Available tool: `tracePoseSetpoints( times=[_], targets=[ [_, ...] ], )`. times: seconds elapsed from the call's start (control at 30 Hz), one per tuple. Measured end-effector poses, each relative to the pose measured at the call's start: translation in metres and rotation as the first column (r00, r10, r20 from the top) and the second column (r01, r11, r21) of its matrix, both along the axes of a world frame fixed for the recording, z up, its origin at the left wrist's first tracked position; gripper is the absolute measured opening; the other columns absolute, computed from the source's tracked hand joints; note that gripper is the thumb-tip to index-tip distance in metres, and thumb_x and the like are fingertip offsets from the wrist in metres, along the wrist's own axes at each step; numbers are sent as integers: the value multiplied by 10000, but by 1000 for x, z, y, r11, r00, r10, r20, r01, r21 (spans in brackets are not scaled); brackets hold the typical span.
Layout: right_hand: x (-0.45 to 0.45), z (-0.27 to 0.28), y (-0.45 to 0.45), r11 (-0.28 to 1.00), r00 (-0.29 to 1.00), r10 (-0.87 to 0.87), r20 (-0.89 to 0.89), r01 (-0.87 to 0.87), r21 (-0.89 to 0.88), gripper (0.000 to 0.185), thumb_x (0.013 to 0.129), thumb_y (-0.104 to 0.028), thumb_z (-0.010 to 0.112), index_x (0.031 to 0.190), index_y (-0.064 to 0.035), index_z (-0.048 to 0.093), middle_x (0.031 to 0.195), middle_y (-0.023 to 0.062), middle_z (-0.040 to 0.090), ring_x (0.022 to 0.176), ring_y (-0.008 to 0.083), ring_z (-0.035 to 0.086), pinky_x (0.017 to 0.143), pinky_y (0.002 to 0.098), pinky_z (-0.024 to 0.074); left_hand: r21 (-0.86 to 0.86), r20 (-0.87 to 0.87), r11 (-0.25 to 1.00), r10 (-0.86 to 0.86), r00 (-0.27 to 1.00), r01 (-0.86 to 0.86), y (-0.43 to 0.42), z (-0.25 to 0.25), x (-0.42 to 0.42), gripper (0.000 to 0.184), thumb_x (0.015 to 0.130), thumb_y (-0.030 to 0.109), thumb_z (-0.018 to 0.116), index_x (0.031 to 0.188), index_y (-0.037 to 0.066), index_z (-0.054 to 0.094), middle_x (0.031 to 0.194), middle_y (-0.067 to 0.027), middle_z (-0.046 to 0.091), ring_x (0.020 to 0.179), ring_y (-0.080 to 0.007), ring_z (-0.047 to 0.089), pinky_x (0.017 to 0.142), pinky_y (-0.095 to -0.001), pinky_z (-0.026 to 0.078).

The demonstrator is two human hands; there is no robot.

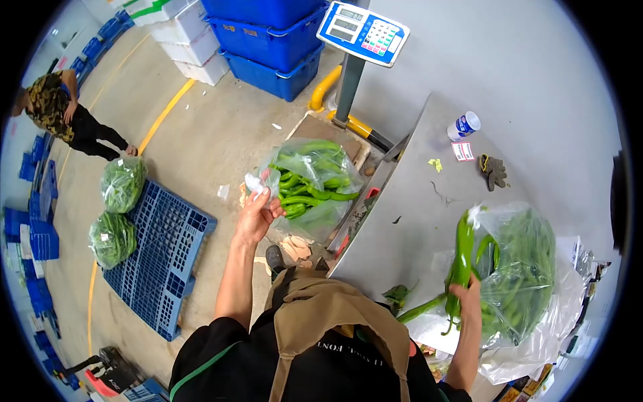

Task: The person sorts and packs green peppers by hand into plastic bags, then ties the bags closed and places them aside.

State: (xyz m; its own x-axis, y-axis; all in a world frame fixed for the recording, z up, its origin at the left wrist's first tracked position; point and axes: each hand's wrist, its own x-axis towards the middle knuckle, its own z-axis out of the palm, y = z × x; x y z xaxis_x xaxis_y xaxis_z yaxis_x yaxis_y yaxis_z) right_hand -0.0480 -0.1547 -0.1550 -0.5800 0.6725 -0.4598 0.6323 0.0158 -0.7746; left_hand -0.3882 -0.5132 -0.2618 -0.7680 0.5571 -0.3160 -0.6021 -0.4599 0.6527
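My left hand (257, 216) is closed on the bunched rim of a clear plastic bag (273, 179). Long green peppers (315, 175) fill this bag, which rests on the platform of a floor scale (365, 151). On the right, my right hand (465, 295) is wrapped around a few long green peppers (461, 251), held upright above the metal table. Just beside them stands a second clear bag (519, 275), full of green peppers. Another pepper (423, 308) points out to the left below my right hand; whether I grip it I cannot tell.
The scale's display (364, 32) rises on a post. The metal table (415, 221) carries a white-and-blue can (463, 125), a label card (462, 151) and a glove (493, 172). Blue crates (268, 50), a blue pallet (161, 254), two filled bags (114, 240) and a person (67, 114) are leftward.
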Motion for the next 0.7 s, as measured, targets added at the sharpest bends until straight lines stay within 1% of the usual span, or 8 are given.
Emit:
tracePoseSetpoints(
  times=[0.07, 0.17, 0.27, 0.4, 0.5, 0.57, 0.6, 0.7],
  targets=[
    [-23, -8, 6, 946, 970, -224, -99, 192, -262, 398, 682, -76, 597, 1039, 75, 504, 898, 160, 601, 829, 246, 597, 716, 320, 494, 7, 15, 1000, -6, 1000, 6, 2, 1, 1, 525, 895, 246, 557, 1360, 144, 337, 700, -12, 475, 640, -140, 495, 695, -349, 473],
    [-73, -12, 20, 809, 905, -372, -206, 207, -550, 372, 726, -146, 596, 1019, 67, 508, 930, 191, 598, 823, 284, 601, 731, 378, 518, -514, -188, 858, -94, 978, -16, 9, -6, -3, 490, 863, 194, 603, 1302, 91, 408, 775, -46, 548, 715, -187, 558, 735, -363, 476],
    [-106, -29, 11, 657, 829, -480, -287, 123, -744, 383, 739, -183, 591, 1015, 73, 514, 943, 204, 599, 826, 298, 604, 719, 393, 518, -446, -882, 242, -282, 377, -862, 32, 40, 10, 441, 816, 131, 639, 1210, 27, 470, 878, -100, 608, 801, -239, 597, 765, -368, 479],
    [-111, -56, -23, 523, 904, -367, -219, 5, -852, 398, 721, -152, 605, 1033, 75, 510, 934, 206, 600, 838, 299, 607, 732, 406, 519, -600, -782, 716, -429, 452, -358, 93, 43, 34, 315, 784, 103, 633, 1076, 7, 562, 916, -137, 624, 843, -286, 610, 774, -373, 476],
    [-89, -43, -46, 698, 995, 57, -84, -99, -709, 495, 697, -121, 625, 1124, 83, 480, 1000, 227, 581, 872, 315, 597, 754, 419, 506, -837, -489, 394, -850, 196, -379, 137, -79, 19, 242, 776, 74, 578, 1015, 42, 602, 892, -152, 626, 819, -321, 622, 771, -383, 489],
    [-54, -50, -59, 940, 939, 342, -33, -343, 0, 631, 680, -99, 641, 1234, 74, 392, 1030, 236, 569, 883, 344, 587, 762, 419, 491, -974, -100, 36, -955, 280, -223, 158, -149, 1, 279, 740, 106, 589, 1011, 39, 599, 1010, -161, 588, 956, -319, 573, 853, -422, 450],
    [-35, -54, -67, 818, 891, 447, 76, -441, 369, 704, 671, -87, 649, 1289, 69, 348, 1045, 241, 563, 889, 359, 582, 765, 419, 484, -940, -113, 21, -960, 255, -339, 158, -170, 1, 289, 749, 110, 584, 1030, 41, 594, 1062, -158, 563, 1021, -317, 532, 884, -435, 421],
    [8, -65, -81, 779, 933, 182, 310, -330, 533, 886, 650, -164, 709, 1374, 18, 231, 1071, 263, 544, 922, 409, 563, 782, 429, 473, -801, -68, -68, -977, 203, -595, 151, -224, -11, 336, 812, 125, 528, 1137, 46, 558, 1248, -117, 452, 1222, -291, 348, 990, -495, 266]
  ],
)
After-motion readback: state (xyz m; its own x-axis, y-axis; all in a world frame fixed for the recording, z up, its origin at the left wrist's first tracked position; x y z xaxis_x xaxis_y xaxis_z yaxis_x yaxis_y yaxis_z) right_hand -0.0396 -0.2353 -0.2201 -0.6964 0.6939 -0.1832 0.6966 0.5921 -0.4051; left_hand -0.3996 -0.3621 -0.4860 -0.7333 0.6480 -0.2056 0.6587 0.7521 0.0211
